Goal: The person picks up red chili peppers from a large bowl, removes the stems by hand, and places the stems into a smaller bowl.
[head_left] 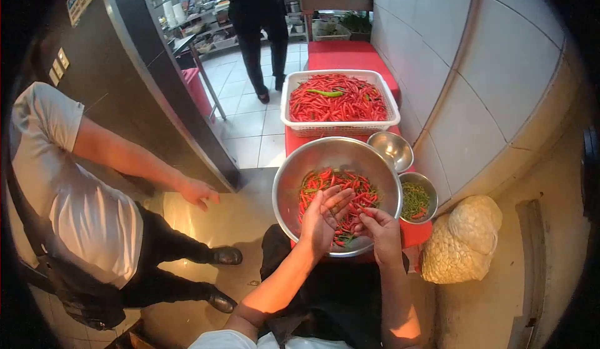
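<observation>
Both my hands are over a large steel bowl (287, 189) of red chilies (369, 189), some with green stems. My left hand (325, 214) is palm up with its fingers spread and nothing clearly held in it. Close beside it on the right, my right hand (378, 227) pinches a red chili (361, 211) between thumb and fingers. Behind the bowl stands a white basket (340, 126) heaped with red chilies, one long green chili (325, 93) on top. At the right are an empty small steel bowl (390, 149) and another steel bowl (431, 193) holding green stems (414, 200).
A person (75, 193) in a light shirt stands at the left, one arm reaching toward the doorway. Another person (256, 24) in dark clothes is farther back. A filled plastic bag (459, 243) sits at the right by the tiled wall (500, 68). Red surfaces (350, 55) support the containers.
</observation>
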The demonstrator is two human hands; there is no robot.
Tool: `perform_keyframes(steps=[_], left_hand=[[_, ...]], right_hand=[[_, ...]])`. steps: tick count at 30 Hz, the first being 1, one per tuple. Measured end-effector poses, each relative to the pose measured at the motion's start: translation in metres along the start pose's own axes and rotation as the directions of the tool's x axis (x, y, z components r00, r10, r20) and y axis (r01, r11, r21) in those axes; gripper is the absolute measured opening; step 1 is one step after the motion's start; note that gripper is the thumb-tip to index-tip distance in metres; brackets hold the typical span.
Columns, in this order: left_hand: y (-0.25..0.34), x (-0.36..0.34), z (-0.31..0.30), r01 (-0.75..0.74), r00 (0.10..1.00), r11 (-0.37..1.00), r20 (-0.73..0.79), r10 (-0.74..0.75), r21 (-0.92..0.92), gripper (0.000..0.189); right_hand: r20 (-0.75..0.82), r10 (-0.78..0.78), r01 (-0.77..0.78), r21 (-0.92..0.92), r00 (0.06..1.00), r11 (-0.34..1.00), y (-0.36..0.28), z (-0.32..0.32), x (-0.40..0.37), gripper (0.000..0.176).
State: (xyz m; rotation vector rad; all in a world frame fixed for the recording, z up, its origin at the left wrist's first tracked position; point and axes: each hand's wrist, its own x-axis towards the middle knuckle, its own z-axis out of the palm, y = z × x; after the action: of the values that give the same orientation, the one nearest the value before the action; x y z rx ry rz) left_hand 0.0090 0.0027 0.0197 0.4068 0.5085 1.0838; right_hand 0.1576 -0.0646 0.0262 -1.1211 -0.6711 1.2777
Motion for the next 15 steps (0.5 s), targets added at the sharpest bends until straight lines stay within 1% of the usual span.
perform_keyframes(steps=[1,3,6,7,10,11,13,15], left_hand=[[-0.002,0.002,0.001,0.007,1.0,1.0,0.001,-0.007,0.003,0.049],[-0.005,0.006,0.008,0.023,0.999,1.0,0.024,-0.024,0.009,0.049],[-0.021,0.024,0.025,0.025,0.988,1.0,0.151,-0.024,-0.009,0.049],[-0.026,0.029,0.039,0.031,0.983,0.999,0.184,-0.027,-0.02,0.048],[-0.05,0.061,0.083,0.123,0.966,0.992,0.223,-0.127,0.034,0.059],[-0.062,0.073,0.099,0.213,0.954,0.968,0.186,-0.236,0.134,0.064],[-0.084,0.093,0.122,0.385,0.899,0.865,0.081,-0.43,0.32,0.075],[-0.093,0.099,0.122,0.252,0.909,0.737,0.107,-0.402,0.628,0.085]], right_hand=[[-0.01,-0.004,0.005,0.021,1.0,1.0,-0.002,-0.002,-0.003,0.02],[-0.043,-0.034,0.034,-0.003,0.999,0.999,-0.01,-0.007,-0.013,0.02],[-0.111,-0.072,0.071,-0.006,0.991,0.997,-0.027,-0.021,-0.035,0.02],[-0.144,-0.074,0.073,-0.009,0.987,0.997,-0.036,-0.024,-0.044,0.02],[-0.223,-0.119,0.12,-0.011,0.968,0.993,-0.054,-0.038,-0.066,0.02],[-0.246,-0.139,0.141,-0.011,0.959,0.99,-0.058,-0.045,-0.072,0.02],[-0.286,-0.161,0.173,0.019,0.945,0.985,-0.063,-0.056,-0.077,0.02],[-0.299,-0.154,0.171,0.029,0.942,0.985,-0.061,-0.067,-0.077,0.019]])
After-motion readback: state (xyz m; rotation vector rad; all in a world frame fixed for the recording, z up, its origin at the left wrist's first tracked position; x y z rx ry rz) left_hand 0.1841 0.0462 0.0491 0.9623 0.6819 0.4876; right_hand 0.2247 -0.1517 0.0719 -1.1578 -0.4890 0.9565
